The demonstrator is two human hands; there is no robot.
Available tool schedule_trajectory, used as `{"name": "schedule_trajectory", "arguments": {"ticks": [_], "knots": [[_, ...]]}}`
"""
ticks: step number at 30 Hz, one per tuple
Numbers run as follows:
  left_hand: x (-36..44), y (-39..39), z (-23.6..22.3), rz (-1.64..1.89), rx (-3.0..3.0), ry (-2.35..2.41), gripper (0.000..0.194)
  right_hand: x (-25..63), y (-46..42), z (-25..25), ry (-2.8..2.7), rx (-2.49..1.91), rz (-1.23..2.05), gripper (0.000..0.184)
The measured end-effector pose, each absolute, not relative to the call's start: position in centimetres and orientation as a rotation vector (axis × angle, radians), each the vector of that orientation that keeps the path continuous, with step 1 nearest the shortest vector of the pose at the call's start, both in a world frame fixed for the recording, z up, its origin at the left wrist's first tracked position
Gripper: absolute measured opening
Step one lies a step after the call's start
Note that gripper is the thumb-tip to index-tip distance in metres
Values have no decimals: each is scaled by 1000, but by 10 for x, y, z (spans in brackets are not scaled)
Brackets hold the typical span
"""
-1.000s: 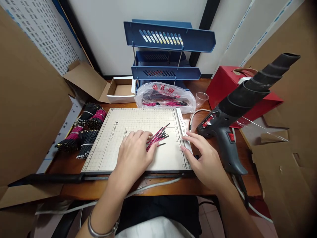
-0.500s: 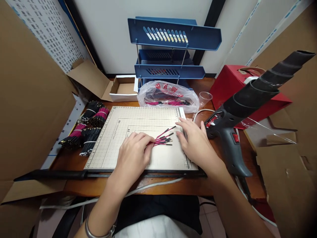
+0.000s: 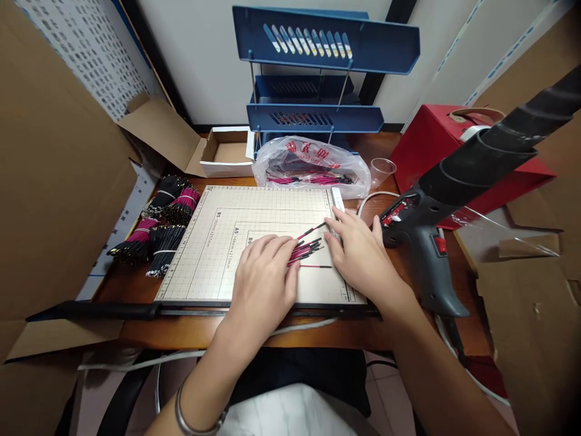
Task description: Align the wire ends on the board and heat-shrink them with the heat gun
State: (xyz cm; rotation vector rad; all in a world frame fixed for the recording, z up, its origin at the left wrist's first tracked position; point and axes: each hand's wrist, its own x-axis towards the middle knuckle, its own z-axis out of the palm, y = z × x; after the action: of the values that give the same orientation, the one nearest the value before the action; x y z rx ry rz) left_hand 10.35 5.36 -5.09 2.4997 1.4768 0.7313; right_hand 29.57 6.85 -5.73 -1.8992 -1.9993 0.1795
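A small bunch of pink wires with black sleeved ends (image 3: 309, 249) lies fanned on the gridded board of a paper cutter (image 3: 213, 266). My left hand (image 3: 265, 272) covers the near part of the bunch, its fingers curled over the wires. Their black tips point right. To the right is my right hand (image 3: 361, 245), fingers apart, with its fingertips by the tip of one stray wire at the top. Whether it touches that tip is unclear. Another single wire sticks out lower down.
Banded bundles of black and pink wires (image 3: 166, 248) sit left of the board. Behind it are a plastic bag of wires (image 3: 313, 169), a clear cup (image 3: 382, 172), an open small box (image 3: 227, 151) and a blue rack (image 3: 318, 118). A heat gun (image 3: 433, 242) and red box (image 3: 417, 136) stand right.
My left hand has moved right and flattened over the wires, hiding more of them. The bunch has shifted slightly right, towards my right hand. The camera view has moved a little.
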Motion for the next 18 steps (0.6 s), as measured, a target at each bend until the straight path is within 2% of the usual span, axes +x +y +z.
{"name": "schedule_trajectory", "arguments": {"ticks": [5,9,12,18], "knots": [[113,48,-54,682,2556,1551,37,296,66,-55,-2026,-1895,297,33],[114,43,-57,487,2687,1533,56,302,51,-56,-1893,-1808,319,31],[118,46,-59,378,2738,1496,59,308,37,-61,-1777,-1799,315,31],[139,57,-56,282,2763,1356,57,314,20,-76,-1543,-1849,504,58]]}}
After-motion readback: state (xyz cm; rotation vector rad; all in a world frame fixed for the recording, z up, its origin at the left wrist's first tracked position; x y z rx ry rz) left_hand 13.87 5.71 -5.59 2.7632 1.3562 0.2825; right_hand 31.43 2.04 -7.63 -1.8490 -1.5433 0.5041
